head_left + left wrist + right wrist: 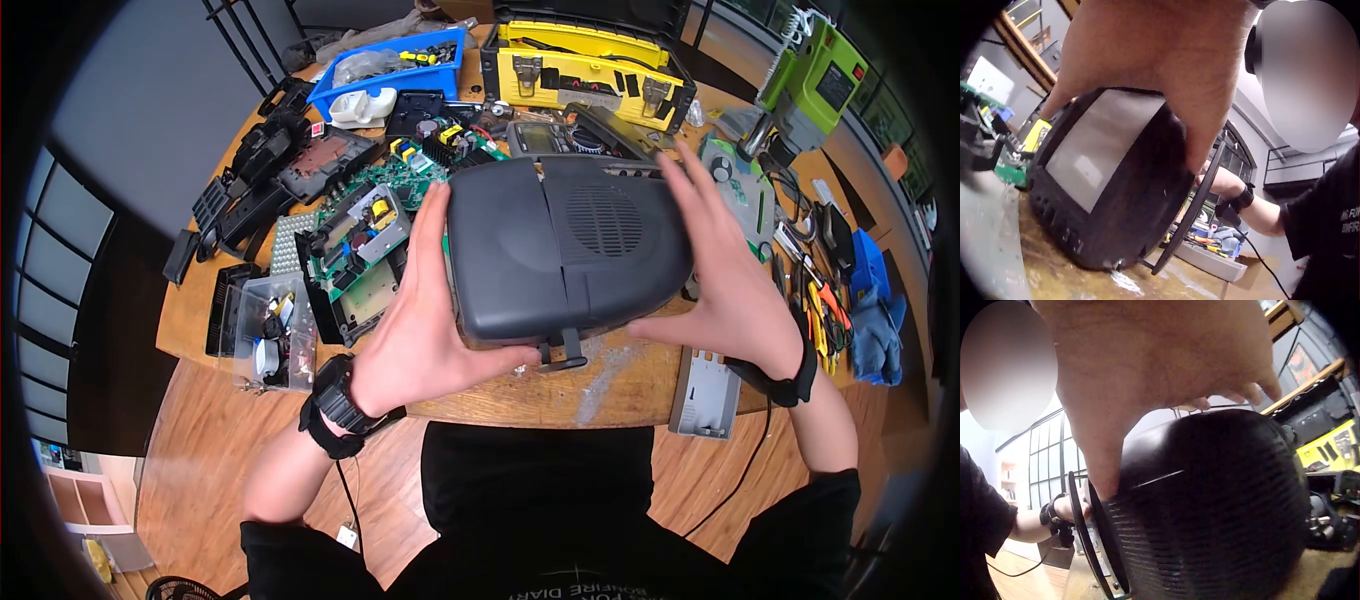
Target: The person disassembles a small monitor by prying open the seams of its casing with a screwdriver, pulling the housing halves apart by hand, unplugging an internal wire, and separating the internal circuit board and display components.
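A bulky dark grey device (570, 240) with a slotted grille stands between both hands at the front of the table. In the left wrist view its grey screen (1104, 144) shows, with small buttons along one edge. A thin black handle (1191, 212) sticks out on the side toward the person. My left hand (410, 330) grips the left end, thumb along the near edge and fingers against the side. Around the right end, my right hand (735, 290) spreads with straight fingers at the far corner; its thumb (1107, 481) touches the casing.
Circuit boards (400, 180) and a clear parts box (275, 330) lie left of the device. Behind stand a blue bin (390, 80) and a yellow toolbox (590, 70). A green machine (825, 85), hand tools (820, 300) and a grey tray (705, 395) are to the right.
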A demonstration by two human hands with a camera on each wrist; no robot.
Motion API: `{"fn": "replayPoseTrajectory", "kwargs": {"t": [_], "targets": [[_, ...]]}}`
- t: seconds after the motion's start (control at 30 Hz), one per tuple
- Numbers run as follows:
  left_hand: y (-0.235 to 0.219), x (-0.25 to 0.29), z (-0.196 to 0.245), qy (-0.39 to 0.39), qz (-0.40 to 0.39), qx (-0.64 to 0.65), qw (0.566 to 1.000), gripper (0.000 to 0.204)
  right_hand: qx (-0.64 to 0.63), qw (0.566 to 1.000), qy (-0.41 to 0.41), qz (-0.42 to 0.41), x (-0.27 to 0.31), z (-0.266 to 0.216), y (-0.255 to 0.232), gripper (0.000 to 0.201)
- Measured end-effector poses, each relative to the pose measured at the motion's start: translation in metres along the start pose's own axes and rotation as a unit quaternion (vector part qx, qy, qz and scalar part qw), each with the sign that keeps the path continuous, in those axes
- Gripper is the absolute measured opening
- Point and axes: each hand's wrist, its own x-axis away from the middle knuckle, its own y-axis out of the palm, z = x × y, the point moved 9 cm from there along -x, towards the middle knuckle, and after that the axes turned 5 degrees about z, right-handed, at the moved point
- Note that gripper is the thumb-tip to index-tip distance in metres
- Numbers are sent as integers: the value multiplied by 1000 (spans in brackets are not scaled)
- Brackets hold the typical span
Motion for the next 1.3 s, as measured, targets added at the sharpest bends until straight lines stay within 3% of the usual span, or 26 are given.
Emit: {"fn": "replayPoseTrajectory", "kwargs": {"t": [0.17, 0.2, 0.27, 0.47, 0.63, 0.77, 0.83, 0.87, 0.97, 1.0, 1.07, 1.1, 1.27, 1.3], "targets": [[27, 7, -21, -63, -80, 178, 979, 148, -66, 996, 56, -32, 14, 33, 15, 126], [30, 5, -24, -61, -81, 178, 979, 148, -123, 988, 84, -49, 13, 35, 19, 127], [27, 1, -18, 24, -73, 123, 989, 151, -178, 976, 108, -64, 12, 38, 24, 129], [14, -12, -16, 2, -36, 98, 995, 144, -132, 989, 65, -14, 9, 44, 24, 130], [5, -19, -8, -11, -2, 119, 993, 136, -269, 958, 100, 3, 5, 62, 26, 125], [2, -20, 3, -8, -21, 165, 986, 134, -296, 950, 95, 6, 4, 58, 13, 122], [1, -13, -8, -99, 3, 234, 967, 125, -271, 960, 69, 18, 2, 54, 2, 115], [-3, -13, -5, -99, 3, 235, 967, 125, -271, 960, 70, 18, 1, 53, 0, 115], [-1, -13, 5, -155, -50, 370, 915, 96, -310, 946, 88, 19, -3, 50, -4, 102], [-5, -14, 10, -154, -51, 369, 915, 96, -304, 948, 97, 11, -5, 49, -3, 96], [-2, -11, 11, -234, -105, 382, 888, 77, -299, 948, 107, 4, -8, 49, -1, 90], [0, -10, 6, -233, -113, 365, 894, 70, -303, 945, 126, -16, -10, 52, 5, 86], [7, -5, -21, -296, -103, 373, 873, 67, -285, 937, 192, -56, -15, 53, 23, 78], [12, 0, -29, -346, -113, 386, 848, 67, -259, 942, 202, -70, -15, 54, 24, 84]]}}
